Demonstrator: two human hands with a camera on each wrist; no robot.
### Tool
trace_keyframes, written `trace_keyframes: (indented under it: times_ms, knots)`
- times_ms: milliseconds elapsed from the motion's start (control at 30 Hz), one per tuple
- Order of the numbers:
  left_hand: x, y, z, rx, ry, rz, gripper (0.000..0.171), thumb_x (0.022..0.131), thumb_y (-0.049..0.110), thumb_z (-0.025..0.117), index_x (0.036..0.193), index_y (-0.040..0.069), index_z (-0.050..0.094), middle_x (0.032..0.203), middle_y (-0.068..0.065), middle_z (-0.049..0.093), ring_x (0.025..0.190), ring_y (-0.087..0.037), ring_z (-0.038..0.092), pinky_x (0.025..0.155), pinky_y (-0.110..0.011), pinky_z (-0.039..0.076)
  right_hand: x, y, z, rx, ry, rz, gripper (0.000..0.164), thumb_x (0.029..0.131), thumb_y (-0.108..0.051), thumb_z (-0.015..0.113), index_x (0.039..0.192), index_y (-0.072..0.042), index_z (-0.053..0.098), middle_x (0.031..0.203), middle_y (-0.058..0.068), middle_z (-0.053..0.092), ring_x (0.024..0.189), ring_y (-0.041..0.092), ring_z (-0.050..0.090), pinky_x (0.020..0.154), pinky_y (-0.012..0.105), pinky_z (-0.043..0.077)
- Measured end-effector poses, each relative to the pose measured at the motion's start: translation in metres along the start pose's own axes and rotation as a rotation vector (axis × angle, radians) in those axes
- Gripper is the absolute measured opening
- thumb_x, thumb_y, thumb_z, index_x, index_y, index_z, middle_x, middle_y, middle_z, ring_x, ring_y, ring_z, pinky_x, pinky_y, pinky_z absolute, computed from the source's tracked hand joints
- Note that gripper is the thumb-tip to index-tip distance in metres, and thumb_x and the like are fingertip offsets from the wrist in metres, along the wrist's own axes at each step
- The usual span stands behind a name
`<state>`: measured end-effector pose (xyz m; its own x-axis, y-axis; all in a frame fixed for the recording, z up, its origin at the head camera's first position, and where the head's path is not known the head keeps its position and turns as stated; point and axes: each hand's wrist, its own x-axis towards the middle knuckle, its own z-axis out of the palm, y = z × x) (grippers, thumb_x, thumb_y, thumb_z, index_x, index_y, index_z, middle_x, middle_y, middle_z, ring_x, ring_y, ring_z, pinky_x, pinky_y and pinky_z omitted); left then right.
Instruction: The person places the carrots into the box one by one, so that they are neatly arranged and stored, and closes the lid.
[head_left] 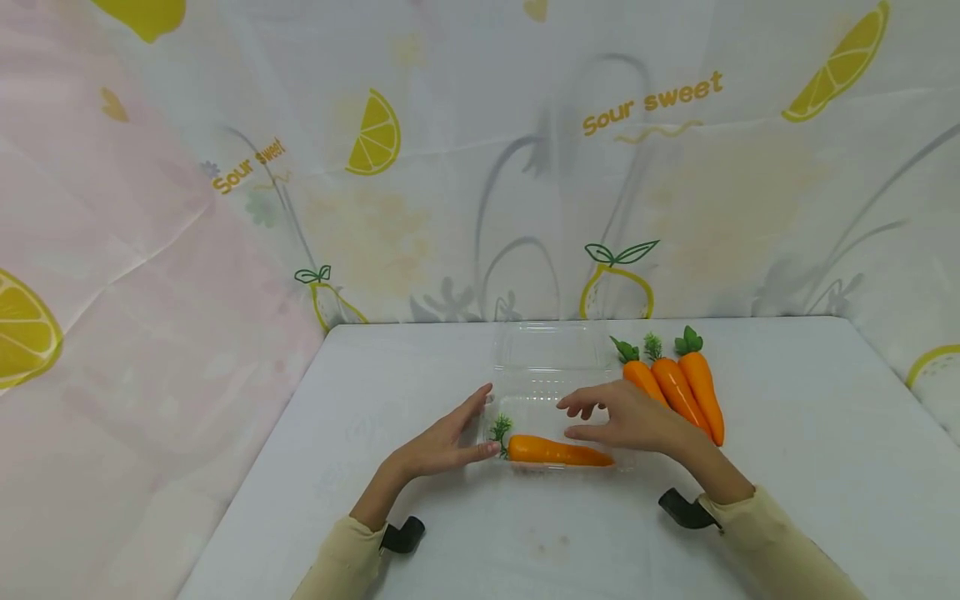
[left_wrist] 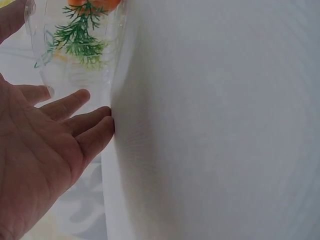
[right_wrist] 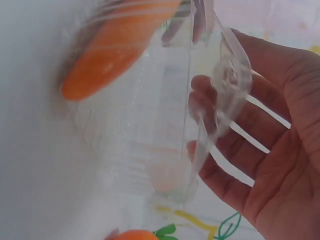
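Observation:
A clear plastic clamshell box point(head_left: 534, 410) lies on the white table, its lid point(head_left: 553, 343) folded back away from me. Inside it, one orange carrot point(head_left: 551, 451) rests along the near side, green top to the left. My left hand point(head_left: 446, 443) is at the box's left end, thumb near the carrot's leaves and fingers extended along the side. In the left wrist view those fingers point(left_wrist: 97, 137) are nearly straight. Over the right part of the box hovers my right hand point(head_left: 633, 418), fingers loosely bent and holding nothing. Through the clear plastic point(right_wrist: 160, 115), the right wrist view shows some of its fingertips.
Three more carrots point(head_left: 703, 390) with green tops lie side by side to the right of the box, partly behind my right hand. A lemon-printed cloth point(head_left: 450, 208) hangs along the back edge of the table point(head_left: 390, 375).

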<state>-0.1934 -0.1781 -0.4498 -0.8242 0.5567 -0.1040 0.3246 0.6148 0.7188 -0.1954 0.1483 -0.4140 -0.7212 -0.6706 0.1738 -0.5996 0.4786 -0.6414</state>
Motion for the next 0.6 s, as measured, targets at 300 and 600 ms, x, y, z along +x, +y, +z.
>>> trace_keyframes:
  times_ms: [300, 600]
  knots:
    - [0.001, -0.002, 0.000, -0.001, 0.003, 0.002, 0.093, 0.089, 0.057, 0.063, 0.160, 0.023, 0.013, 0.160, -0.004, 0.026, 0.143, -0.023, 0.031, 0.114, -0.052, 0.027, -0.014, 0.006, -0.015, -0.075, 0.212, 0.038, 0.033, 0.086, -0.029, 0.078, 0.115, -0.015, 0.072, 0.099, -0.010, 0.070, 0.088, 0.013, 0.062, 0.078, 0.041, 0.053]
    - [0.001, -0.003, 0.000, 0.002, 0.001, 0.007, 0.093, 0.089, 0.058, 0.062, 0.160, 0.023, 0.013, 0.160, -0.004, 0.026, 0.143, -0.022, 0.031, 0.114, -0.051, 0.028, -0.031, 0.020, -0.029, -0.098, 0.298, 0.142, 0.034, 0.086, -0.033, 0.078, 0.116, -0.017, 0.072, 0.096, -0.010, 0.070, 0.088, 0.014, 0.063, 0.079, 0.039, 0.053]
